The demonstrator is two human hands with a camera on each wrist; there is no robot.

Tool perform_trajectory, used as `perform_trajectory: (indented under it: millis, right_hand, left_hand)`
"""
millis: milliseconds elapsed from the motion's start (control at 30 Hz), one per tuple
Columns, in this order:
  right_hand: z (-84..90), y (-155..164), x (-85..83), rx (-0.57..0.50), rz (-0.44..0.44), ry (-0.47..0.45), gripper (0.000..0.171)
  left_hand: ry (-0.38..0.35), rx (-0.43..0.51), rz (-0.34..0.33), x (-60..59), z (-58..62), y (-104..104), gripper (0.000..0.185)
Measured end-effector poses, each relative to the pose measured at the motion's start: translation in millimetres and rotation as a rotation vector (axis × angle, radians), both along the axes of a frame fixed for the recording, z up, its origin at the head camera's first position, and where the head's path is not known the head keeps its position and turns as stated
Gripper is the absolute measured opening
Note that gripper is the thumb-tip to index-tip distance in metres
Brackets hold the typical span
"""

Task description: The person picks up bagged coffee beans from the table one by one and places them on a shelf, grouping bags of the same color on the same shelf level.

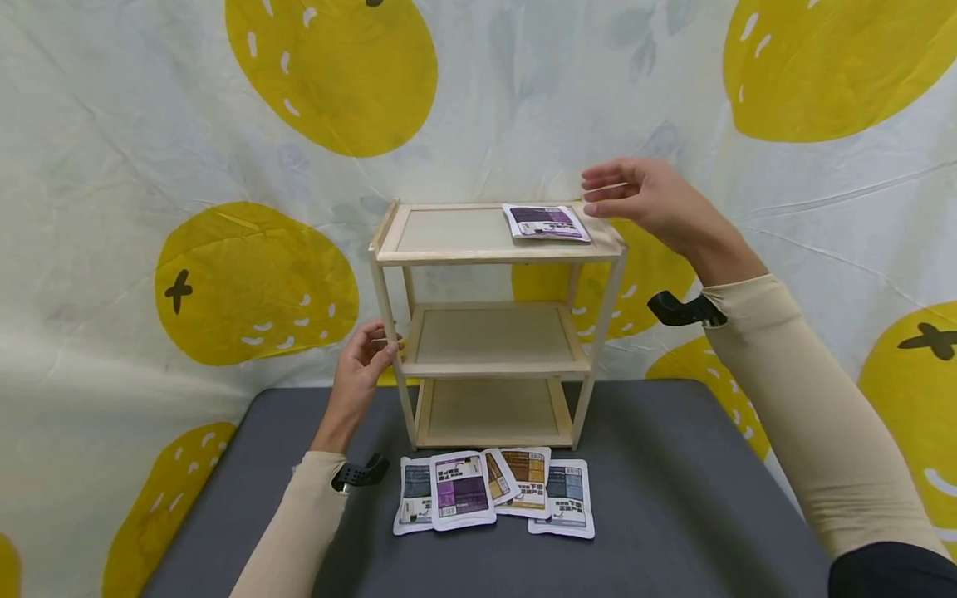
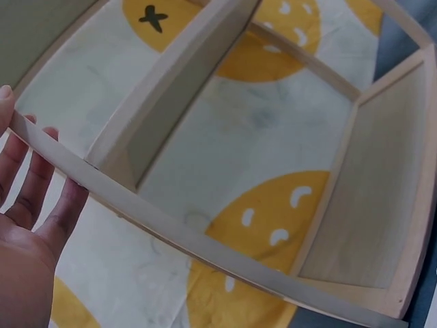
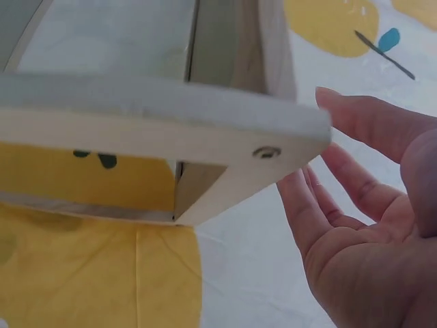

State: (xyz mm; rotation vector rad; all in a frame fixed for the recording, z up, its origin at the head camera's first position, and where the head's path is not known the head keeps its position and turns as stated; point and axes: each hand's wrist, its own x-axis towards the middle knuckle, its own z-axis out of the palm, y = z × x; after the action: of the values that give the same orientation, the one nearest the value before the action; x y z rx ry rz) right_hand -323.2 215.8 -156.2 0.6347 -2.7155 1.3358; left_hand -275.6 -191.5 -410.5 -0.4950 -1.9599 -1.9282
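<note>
A three-tier wooden shelf [image 1: 493,258] stands on the grey table [image 1: 673,498]. A purple pouch [image 1: 546,223] lies flat on the right side of its top tier. My right hand [image 1: 643,199] hovers just right of that pouch, fingers straight, holding nothing. In the right wrist view the right hand [image 3: 362,225] is spread open beside the shelf's top corner [image 3: 171,133]. My left hand [image 1: 362,361] holds the shelf's front left post at the height of the middle tier. In the left wrist view the left hand's fingers [image 2: 34,198] lie behind the post [image 2: 171,225].
Several flat pouches lie overlapping in a row in front of the shelf, among them a purple one [image 1: 461,490] and a blue-grey one [image 1: 565,497]. The middle and bottom tiers hold nothing. A cloth backdrop [image 1: 149,166] with yellow fruit hangs close behind.
</note>
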Motion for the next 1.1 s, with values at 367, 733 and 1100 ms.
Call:
perform_trajectory:
  millis: [367,733,1100]
  right_hand:
    - [-4.3,1.4,22.7,-0.077,0.071,0.032,0.054]
    - [-18.2,-2.6,44.5,-0.131,0.156,0.093,0.045]
    - [-39.0,-11.6,66.2,-0.172,0.204,0.072,0.044]
  left_hand:
    - [-0.006,-0.03,0.008,-0.6,0.0,0.0,0.036]
    - [-0.007,-0.033,0.022,-1.4,-2.1,0.3,0.038]
    - [-0.017,-0.029,0.007,-0.3,-2.2,-2.4,0.04]
